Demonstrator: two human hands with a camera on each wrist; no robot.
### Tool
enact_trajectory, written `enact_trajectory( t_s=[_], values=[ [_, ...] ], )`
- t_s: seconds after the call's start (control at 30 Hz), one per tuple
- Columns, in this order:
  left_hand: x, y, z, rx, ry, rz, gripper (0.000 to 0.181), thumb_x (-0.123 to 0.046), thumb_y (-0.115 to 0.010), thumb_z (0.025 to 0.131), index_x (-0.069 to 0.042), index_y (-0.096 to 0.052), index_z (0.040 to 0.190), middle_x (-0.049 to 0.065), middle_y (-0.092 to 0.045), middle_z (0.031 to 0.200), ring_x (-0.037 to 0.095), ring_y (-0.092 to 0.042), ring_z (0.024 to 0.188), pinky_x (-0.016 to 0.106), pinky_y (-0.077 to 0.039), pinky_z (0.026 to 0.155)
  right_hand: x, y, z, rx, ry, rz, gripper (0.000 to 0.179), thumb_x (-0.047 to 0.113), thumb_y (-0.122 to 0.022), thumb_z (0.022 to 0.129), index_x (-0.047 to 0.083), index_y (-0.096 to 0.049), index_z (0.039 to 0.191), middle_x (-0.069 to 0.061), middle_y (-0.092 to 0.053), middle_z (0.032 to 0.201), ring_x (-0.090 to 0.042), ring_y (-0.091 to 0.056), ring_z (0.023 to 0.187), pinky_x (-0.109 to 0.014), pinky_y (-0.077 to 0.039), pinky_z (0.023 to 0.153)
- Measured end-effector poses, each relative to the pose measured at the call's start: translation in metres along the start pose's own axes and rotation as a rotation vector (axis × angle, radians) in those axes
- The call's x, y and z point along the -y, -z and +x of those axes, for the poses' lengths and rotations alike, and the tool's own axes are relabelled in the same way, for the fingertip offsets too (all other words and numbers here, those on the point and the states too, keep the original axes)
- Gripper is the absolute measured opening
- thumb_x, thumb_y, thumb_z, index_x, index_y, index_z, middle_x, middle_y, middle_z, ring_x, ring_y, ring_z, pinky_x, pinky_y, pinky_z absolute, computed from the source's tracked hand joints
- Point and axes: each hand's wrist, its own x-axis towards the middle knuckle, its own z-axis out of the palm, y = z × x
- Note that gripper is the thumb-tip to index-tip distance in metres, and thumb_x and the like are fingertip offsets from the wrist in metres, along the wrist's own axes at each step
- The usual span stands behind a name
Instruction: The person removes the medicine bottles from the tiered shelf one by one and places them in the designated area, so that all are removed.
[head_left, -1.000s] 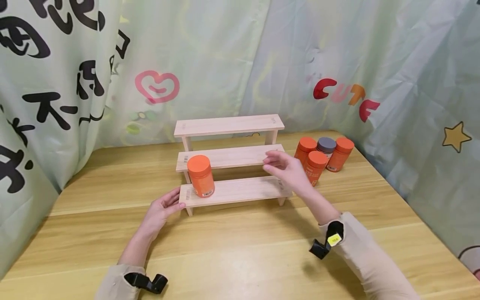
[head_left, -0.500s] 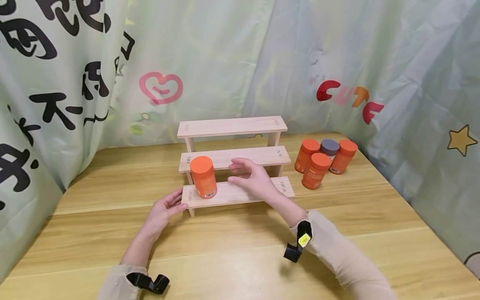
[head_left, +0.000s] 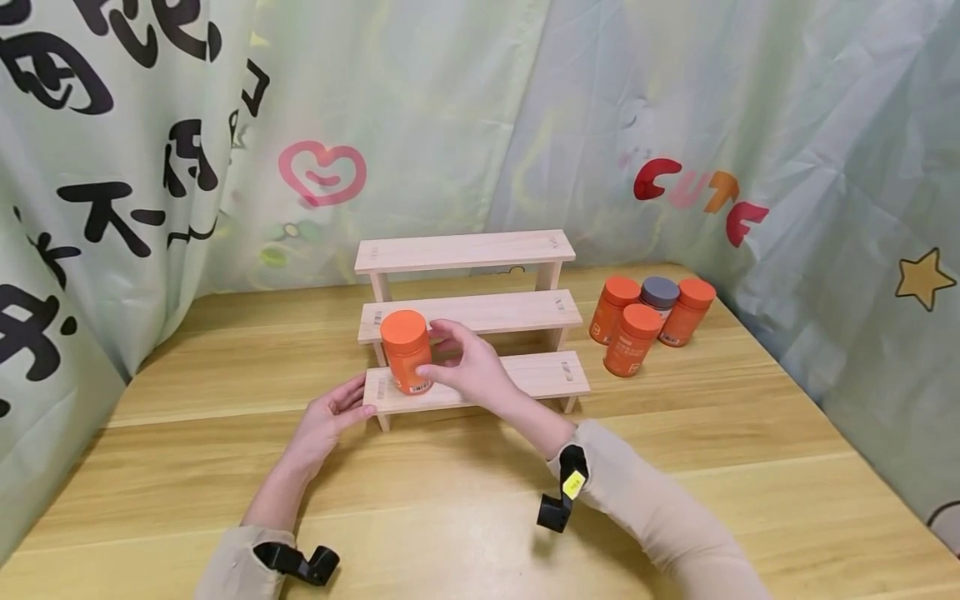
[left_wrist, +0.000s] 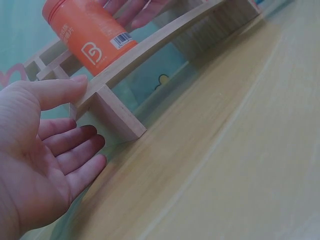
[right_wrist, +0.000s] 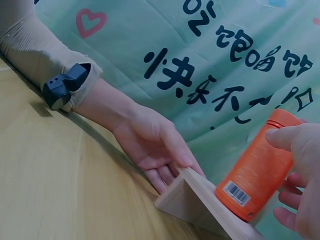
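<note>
An orange jar [head_left: 407, 354] stands upright at the left end of the lowest step of a three-step wooden stand [head_left: 525, 375]. My left hand [head_left: 322, 425] holds that step's left corner, thumb on the board and fingers at its end and below, as the left wrist view shows. My right hand [head_left: 468, 367] is at the jar's right side. Its thumb lies over the jar's front and its bent fingers [right_wrist: 287, 200] are at the far edge, not closed round it. Whether the fingers press on the jar cannot be told.
Right of the stand, several jars stand close together on the wooden table [head_left: 465, 517]: orange-lidded ones, such as the front jar [head_left: 632, 340], and one with a grey lid [head_left: 661, 293]. A printed curtain [head_left: 450, 108] hangs behind and at both sides.
My right hand has moved left across the stand, from its right end to the orange jar. The left hand keeps its place on the corner, and the jars stand where they were.
</note>
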Motion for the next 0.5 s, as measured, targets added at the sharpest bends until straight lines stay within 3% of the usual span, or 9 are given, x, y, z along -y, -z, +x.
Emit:
enact_trajectory(
  t_s=[0.17, 0.4, 0.5],
  values=[
    [-0.001, 0.0, 0.0, 0.002, -0.003, 0.009, 0.066, -0.013, -0.064, 0.088, 0.003, -0.03, 0.142, 0.02, -0.037, 0.142, 0.029, -0.036, 0.129, 0.033, -0.031, 0.104, -0.001, -0.008, 0.004, 0.009, 0.0, 0.0, 0.066, 0.012, -0.077, 0.076, 0.003, -0.045, 0.133, -0.009, -0.055, 0.121, -0.023, -0.057, 0.1, -0.036, -0.05, 0.085],
    [-0.002, 0.0, -0.001, 0.004, 0.002, -0.004, 0.065, -0.013, -0.063, 0.088, 0.003, -0.03, 0.142, 0.02, -0.036, 0.143, 0.028, -0.035, 0.129, 0.039, -0.027, 0.106, 0.001, -0.018, 0.009, -0.031, 0.019, -0.071, 0.065, 0.014, -0.079, 0.074, 0.003, -0.048, 0.131, -0.01, -0.051, 0.116, -0.022, -0.054, 0.097, -0.033, -0.049, 0.083],
    [-0.002, 0.0, -0.001, 0.01, -0.002, -0.001, 0.065, -0.013, -0.063, 0.088, 0.003, -0.03, 0.142, 0.02, -0.036, 0.143, 0.028, -0.035, 0.129, 0.033, -0.029, 0.105, 0.002, -0.021, 0.01, -0.048, 0.023, -0.095, 0.064, 0.015, -0.08, 0.074, 0.003, -0.05, 0.129, -0.01, -0.049, 0.115, -0.02, -0.053, 0.097, -0.031, -0.047, 0.085]
  ],
)
